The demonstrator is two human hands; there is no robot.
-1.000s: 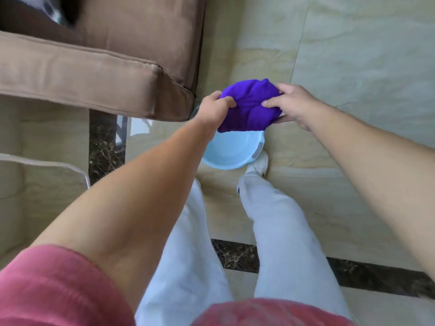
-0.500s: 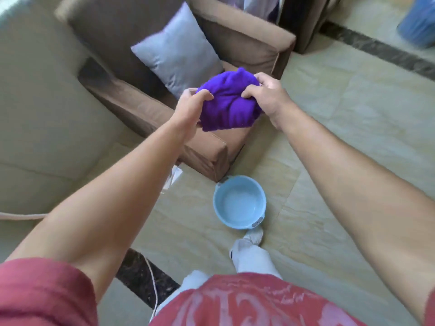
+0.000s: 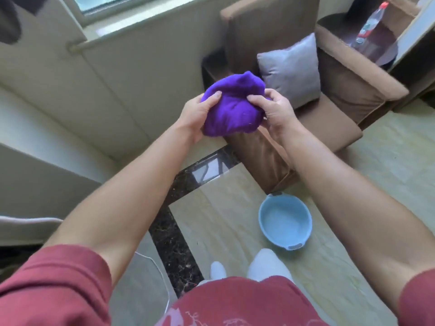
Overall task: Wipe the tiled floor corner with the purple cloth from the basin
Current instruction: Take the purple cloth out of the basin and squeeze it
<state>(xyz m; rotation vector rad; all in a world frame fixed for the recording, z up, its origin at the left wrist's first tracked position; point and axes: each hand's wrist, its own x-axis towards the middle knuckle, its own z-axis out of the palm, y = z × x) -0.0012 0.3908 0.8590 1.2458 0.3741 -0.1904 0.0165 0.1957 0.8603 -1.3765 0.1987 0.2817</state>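
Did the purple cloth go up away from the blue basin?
Yes. The purple cloth, held in the left hand and right hand, was right over the blue basin a second ago; now it is clearly away from it, in front of the armchair.

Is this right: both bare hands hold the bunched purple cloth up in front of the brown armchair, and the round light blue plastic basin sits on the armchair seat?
Not quite. The head view shows the round light blue plastic basin on the tiled floor beside the brown armchair, not on its seat. The rest stands: left hand and right hand hold the bunched purple cloth.
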